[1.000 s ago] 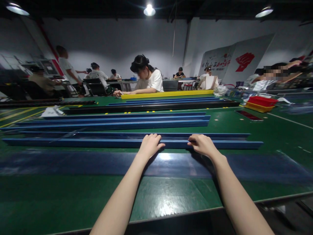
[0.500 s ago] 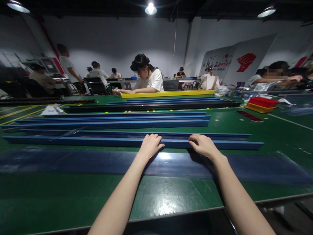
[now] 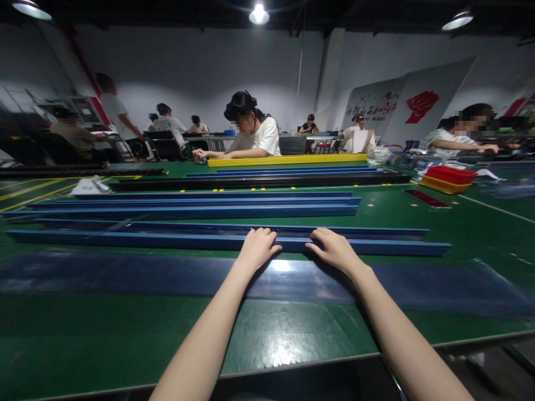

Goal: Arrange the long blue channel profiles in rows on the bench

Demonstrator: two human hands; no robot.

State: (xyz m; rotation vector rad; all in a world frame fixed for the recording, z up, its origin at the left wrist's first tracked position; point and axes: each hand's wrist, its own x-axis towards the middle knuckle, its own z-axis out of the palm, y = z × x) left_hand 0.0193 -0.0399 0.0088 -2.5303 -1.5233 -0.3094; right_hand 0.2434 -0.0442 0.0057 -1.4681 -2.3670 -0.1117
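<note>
A long blue U-shaped channel [image 3: 167, 240] lies crosswise on the green tabletop before me. My left hand [image 3: 259, 246] is closed over its near wall, fingers curled over the top edge and thumb on the front side. A short way to the right, my right hand [image 3: 334, 248] grips the same wall, its fingertips hidden inside the channel. Between my forearms and the channel, a clear, bluish plastic strip [image 3: 125, 275] lies flat. What sits inside the channel under my fingers cannot be made out.
Beyond lie more blue channels [image 3: 209, 210], a black rail [image 3: 267, 181] and a yellow channel [image 3: 288, 160] near a person in white [image 3: 270, 136]. To the right are a red bin [image 3: 451, 176] and a phone [image 3: 426, 199]. Crumpled white paper [image 3: 90, 186] lies left. Several people sit behind.
My right hand has slid left along the channel's near wall, closer to my left hand. My left hand and the channel have stayed in place.
</note>
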